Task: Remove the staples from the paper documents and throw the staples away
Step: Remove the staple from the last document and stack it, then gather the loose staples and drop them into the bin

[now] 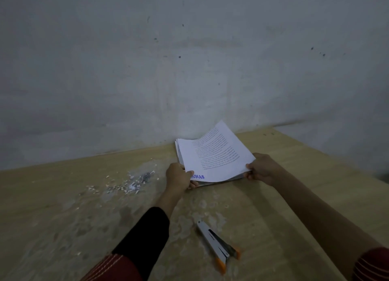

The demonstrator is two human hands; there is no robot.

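A stack of white printed paper documents (212, 154) lies on the wooden table (294, 186) near the wall, its far edge curling upward. My left hand (179, 178) grips the stack's near left corner, next to blue lettering. At the near right corner my right hand (262, 169) pinches the stack. A heap of removed staples and small paper scraps (134, 181) lies left of my left hand. A white stapler with orange tips (219, 245) rests untouched on the table nearer to me, between my forearms.
A grey wall (189, 59) rises directly behind the table. The table's right edge runs diagonally past my right arm. Pale stains mark the tabletop around the stapler.
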